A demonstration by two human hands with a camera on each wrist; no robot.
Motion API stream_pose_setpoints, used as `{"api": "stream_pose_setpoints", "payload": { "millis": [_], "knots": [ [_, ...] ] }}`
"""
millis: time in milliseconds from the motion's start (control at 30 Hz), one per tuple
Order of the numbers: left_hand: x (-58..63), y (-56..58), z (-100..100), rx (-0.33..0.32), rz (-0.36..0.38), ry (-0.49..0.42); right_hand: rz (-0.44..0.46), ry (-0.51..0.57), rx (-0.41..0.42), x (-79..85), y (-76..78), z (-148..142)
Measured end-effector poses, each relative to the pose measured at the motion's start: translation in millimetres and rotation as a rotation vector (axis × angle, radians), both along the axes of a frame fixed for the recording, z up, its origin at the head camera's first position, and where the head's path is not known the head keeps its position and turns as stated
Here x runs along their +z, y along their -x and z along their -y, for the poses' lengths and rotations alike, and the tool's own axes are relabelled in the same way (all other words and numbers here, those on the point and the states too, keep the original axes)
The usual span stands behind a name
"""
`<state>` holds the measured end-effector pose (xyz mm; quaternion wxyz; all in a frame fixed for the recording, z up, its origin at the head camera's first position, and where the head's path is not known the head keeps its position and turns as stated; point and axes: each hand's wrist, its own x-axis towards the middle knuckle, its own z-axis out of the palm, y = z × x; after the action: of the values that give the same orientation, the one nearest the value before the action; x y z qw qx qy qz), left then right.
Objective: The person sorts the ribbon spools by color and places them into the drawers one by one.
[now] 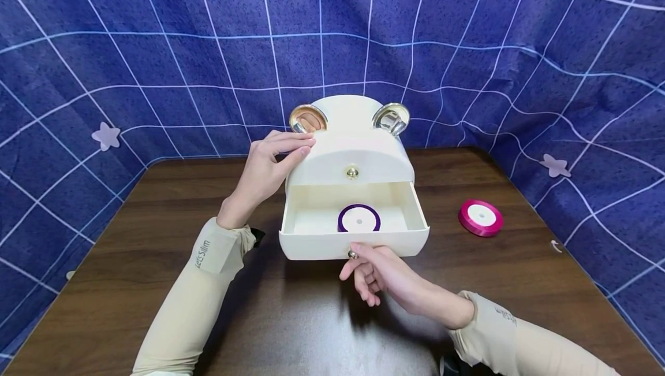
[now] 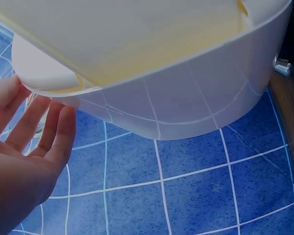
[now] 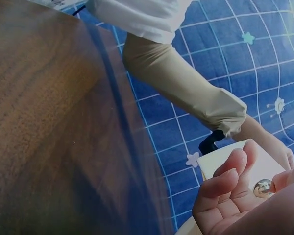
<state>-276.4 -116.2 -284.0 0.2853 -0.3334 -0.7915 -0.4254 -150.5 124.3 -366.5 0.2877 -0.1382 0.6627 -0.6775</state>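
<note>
A white two-drawer box (image 1: 353, 159) with two round, shiny ear-like pieces stands on the table. Its lower drawer (image 1: 309, 246) is pulled out, and a purple ribbon spool (image 1: 359, 218) lies inside. My right hand (image 1: 389, 278) pinches the small metal knob (image 3: 261, 188) on that drawer's front with thumb and forefinger; the other fingers curl loosely below. Extended fingers of my left hand (image 1: 270, 162) rest on the box's upper left side, near the left ear piece (image 1: 309, 119). The left wrist view shows those fingertips touching the white edge. The upper drawer, with its own knob (image 1: 352, 172), is closed.
A pink ribbon spool (image 1: 480, 218) lies on the brown wooden table (image 1: 197, 191), right of the box. Behind the table hangs a blue gridded cloth (image 1: 218, 58) with star shapes. The open drawer juts toward the front.
</note>
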Motion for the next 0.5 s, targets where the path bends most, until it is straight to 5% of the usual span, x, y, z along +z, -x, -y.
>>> {"api": "stream_pose_setpoints", "payload": {
  "millis": [500],
  "knots": [
    [0.6,-0.7,-0.6,-0.007,0.001,-0.010,0.035,0.001,-0.023,1.5,22.2,0.5]
  ]
}}
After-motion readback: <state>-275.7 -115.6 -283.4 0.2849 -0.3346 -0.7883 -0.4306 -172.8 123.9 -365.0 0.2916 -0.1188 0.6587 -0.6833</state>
